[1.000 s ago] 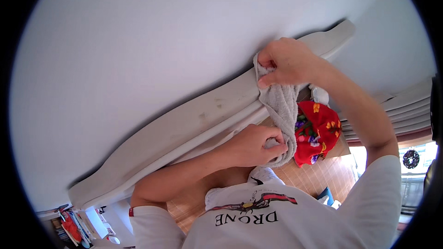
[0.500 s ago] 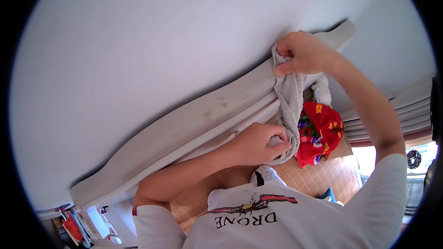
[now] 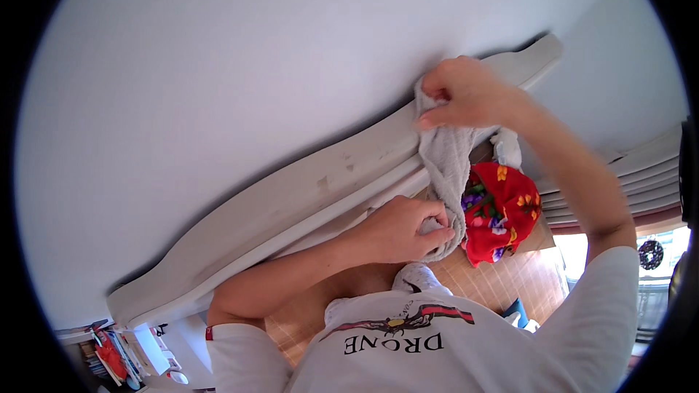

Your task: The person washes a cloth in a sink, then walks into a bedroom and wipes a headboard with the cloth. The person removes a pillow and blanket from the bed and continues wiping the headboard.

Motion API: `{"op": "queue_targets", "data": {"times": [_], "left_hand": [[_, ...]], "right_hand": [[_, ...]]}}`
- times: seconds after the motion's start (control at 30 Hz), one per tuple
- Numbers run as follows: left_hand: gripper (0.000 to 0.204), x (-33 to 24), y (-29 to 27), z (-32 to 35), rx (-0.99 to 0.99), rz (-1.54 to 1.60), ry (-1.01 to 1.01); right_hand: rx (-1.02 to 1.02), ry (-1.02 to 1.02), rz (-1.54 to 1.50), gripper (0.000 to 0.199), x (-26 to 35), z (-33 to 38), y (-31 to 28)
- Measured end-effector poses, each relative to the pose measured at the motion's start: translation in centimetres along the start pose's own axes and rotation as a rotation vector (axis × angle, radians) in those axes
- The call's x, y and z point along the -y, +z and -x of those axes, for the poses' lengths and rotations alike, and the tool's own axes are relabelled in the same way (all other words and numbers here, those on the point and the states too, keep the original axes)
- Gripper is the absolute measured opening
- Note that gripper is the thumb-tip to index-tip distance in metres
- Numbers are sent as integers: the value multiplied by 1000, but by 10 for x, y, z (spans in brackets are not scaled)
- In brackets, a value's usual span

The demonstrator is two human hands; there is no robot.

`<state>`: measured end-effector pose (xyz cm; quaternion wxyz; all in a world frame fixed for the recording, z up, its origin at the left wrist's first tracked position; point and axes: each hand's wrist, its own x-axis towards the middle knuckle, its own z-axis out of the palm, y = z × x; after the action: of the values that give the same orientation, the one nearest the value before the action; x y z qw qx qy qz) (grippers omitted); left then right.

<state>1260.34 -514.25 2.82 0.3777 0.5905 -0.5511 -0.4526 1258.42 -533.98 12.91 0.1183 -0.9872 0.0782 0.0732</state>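
A grey terry cloth (image 3: pixel 445 156) hangs stretched between my two hands, over the front of a long pale headboard (image 3: pixel 291 188) with a curved top edge. Up on that top edge, my right hand (image 3: pixel 466 94) is closed on the cloth's upper end, slightly blurred. Lower down, my left hand (image 3: pixel 411 229) grips the bunched lower end, its fingers curled round the fabric. Several small dark scuffs (image 3: pixel 325 183) mark the headboard's face to the left of the cloth.
A pale wall (image 3: pixel 218 65) rises behind the headboard. Right of the cloth lies a red flowered fabric (image 3: pixel 513 207), with a white object (image 3: pixel 507 149) beyond it. Books (image 3: pixel 109 356) stand at lower left. A folded blind (image 3: pixel 611 189) hangs at right above the tiled floor (image 3: pixel 473 284).
My right hand has slid a little left and down along the headboard's top edge, taking the cloth's upper end with it. The left hand has barely moved.
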Motion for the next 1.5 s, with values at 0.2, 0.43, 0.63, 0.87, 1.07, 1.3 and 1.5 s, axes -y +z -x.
{"op": "queue_targets", "data": {"times": [0.2, 0.43, 0.63, 0.87, 1.07, 1.3, 1.5], "left_hand": [[24, -4, 1, 1, -7, 51, -39], [24, 0, 4, 3, -54, 87, 28], [23, -4, 3, 4, -31, 28, -3], [21, 0, 3, -3, -10, -12, 45], [24, 7, 7, 0, -70, 6, 56], [23, 1, 4, -2, -65, -20, -3], [24, 12, 10, -4, 13, 4, -45]], "right_hand": [[-50, 10, -52, 45, 14, -3, 10], [-27, 35, -4, 43, -11, 0, 1], [-6, -28, 48, 42, -1, -3, 7], [-171, 39, -13, 47, 18, -3, 26], [-386, 99, -188, 32, -40, 42, 24], [-639, 48, -84, 37, -52, 63, 44], [-600, -274, 132, 33, -20, 45, 57]]}}
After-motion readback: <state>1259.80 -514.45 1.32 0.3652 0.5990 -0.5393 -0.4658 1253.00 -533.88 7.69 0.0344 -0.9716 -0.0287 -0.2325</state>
